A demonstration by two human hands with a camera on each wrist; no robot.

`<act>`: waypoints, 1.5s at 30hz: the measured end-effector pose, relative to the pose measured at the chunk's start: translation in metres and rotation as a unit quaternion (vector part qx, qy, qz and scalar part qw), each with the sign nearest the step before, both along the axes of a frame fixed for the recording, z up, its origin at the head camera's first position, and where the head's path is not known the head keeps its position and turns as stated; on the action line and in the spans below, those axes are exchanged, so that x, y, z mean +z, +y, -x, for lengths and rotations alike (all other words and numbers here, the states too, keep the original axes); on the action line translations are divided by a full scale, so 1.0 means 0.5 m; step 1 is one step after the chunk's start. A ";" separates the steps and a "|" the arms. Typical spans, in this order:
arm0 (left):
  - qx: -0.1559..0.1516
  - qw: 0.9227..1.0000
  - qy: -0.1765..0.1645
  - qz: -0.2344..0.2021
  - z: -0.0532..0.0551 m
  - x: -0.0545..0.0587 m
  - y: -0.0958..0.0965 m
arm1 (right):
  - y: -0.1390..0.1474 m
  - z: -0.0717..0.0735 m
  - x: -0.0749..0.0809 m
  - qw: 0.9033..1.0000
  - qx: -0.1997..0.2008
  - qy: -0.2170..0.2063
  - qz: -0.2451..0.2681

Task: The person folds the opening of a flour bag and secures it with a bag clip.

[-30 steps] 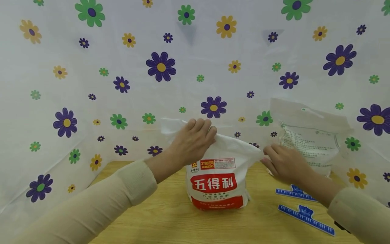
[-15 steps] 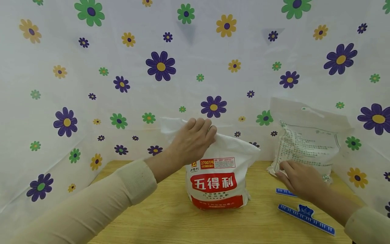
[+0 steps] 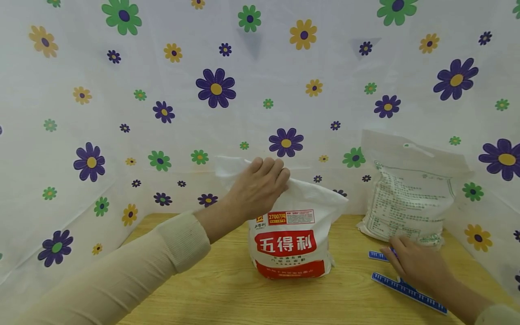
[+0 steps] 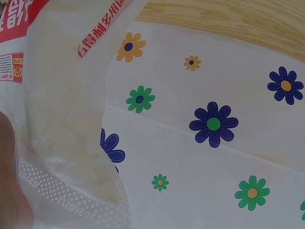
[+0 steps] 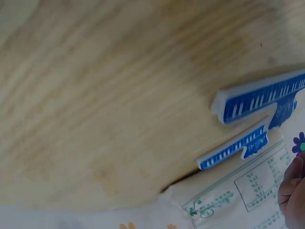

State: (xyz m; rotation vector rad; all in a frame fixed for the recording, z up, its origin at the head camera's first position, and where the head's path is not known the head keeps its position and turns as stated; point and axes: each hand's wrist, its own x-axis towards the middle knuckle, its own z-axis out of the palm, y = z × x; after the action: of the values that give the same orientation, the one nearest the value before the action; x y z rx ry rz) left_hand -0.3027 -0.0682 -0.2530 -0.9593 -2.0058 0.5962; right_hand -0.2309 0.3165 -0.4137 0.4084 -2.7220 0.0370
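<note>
A white-and-red flour bag (image 3: pixel 286 253) stands upright on the wooden table (image 3: pixel 219 293). My left hand (image 3: pixel 257 187) grips its gathered top, fingers curled over the plastic. In the left wrist view the flour bag (image 4: pixel 66 109) fills the left side, and part of the left hand (image 4: pixel 9 186) shows at the edge. My right hand (image 3: pixel 422 268) is low over two blue clips with piano-key print, thumb and fingertips apart at the far clip (image 3: pixel 378 256). The near clip (image 3: pixel 410 294) is partly covered by that hand. Both clips (image 5: pixel 262 101) appear in the right wrist view.
Behind the right hand, a second white bag (image 3: pixel 410 203) with green print stands at the back right. A white sheet (image 3: pixel 174 140) with flower print hangs behind and at both sides of the table.
My right hand has let go of the flour bag's right corner and moved right and down to the clips. My left hand keeps its grip on the bag's top.
</note>
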 end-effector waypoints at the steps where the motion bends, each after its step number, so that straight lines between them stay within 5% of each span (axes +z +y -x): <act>1: 0.001 1.000 -0.001 0.000 0.000 0.000 0.000 | 0.001 -0.001 -0.005 1.000 -0.010 -0.011 0.006; 15: 0.004 1.000 -0.003 -0.004 -0.001 -0.004 0.005 | 0.021 -0.004 -0.061 0.983 -0.086 -0.156 0.049; 24: 0.000 1.000 -0.003 -0.005 0.000 -0.007 0.006 | 0.019 -0.005 -0.070 0.973 -0.083 -0.208 0.059; 34: 0.001 1.000 -0.012 -0.012 -0.001 -0.011 0.005 | 0.012 -0.004 -0.066 0.982 -0.075 -0.164 0.062; 45: -0.001 0.999 -0.006 -0.039 -0.001 -0.008 0.007 | -0.019 0.015 0.010 0.995 -0.020 -0.058 0.082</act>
State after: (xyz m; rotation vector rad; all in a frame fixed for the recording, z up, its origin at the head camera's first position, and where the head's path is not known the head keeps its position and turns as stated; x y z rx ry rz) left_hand -0.3025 -0.0649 -0.2567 -0.9202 -2.0232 0.5082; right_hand -0.2384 0.3072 -0.4088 0.3139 -2.8130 0.2789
